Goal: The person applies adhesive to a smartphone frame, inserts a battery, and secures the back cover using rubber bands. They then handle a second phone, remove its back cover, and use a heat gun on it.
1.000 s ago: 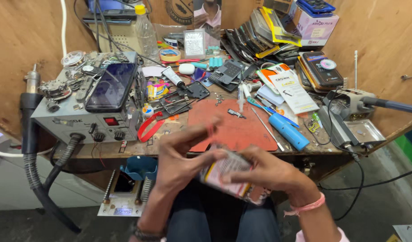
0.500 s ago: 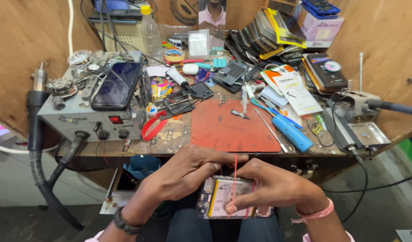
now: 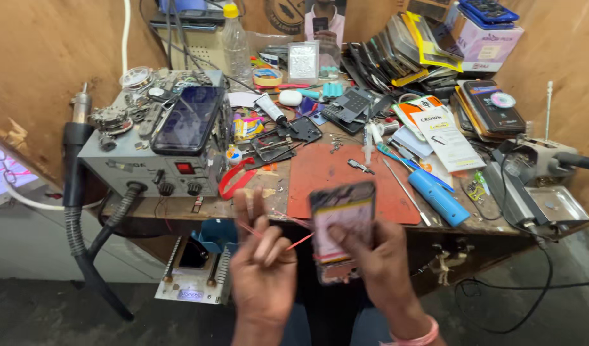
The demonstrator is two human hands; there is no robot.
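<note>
Setting: wooden walls close in a cluttered repair surface [image 3: 179,208] that runs across the view above both hands.
Right hand: the right hand [image 3: 381,266] is raised below the front edge of the surface, its fingers [image 3: 346,234] clamped on the lower part of a phone [image 3: 341,224].
Phone: held upright with its flat side to the camera, top end reaching up over the near edge of a red mat [image 3: 346,176]; the picture is blurred, so which face shows cannot be told.
Left hand: the left hand [image 3: 262,269] is just left of the phone, back of the hand to the camera, two fingers [image 3: 250,208] pointing up and apart, the others curled together on a thin red strip [image 3: 299,241].
Strip: it runs from the left fingers across to the phone's left edge; whether it is fixed to the phone cannot be told.
Beyond the fingers: a small metal part [image 3: 358,166] lies on the mat.
Right of the right fingers: a blue-handled screwdriver [image 3: 435,195] rests on the surface, well apart from the hand.
Left of the left fingers: a grey soldering station [image 3: 150,166] with a dark phone [image 3: 189,118] lying on its top; a red loop of tape [image 3: 233,179] lies beside it.
Far back: a clear plastic bottle [image 3: 235,41] with a yellow cap stands near the wall.
Below the left hand: a blue tray [image 3: 214,234] hangs under the surface edge.
</note>
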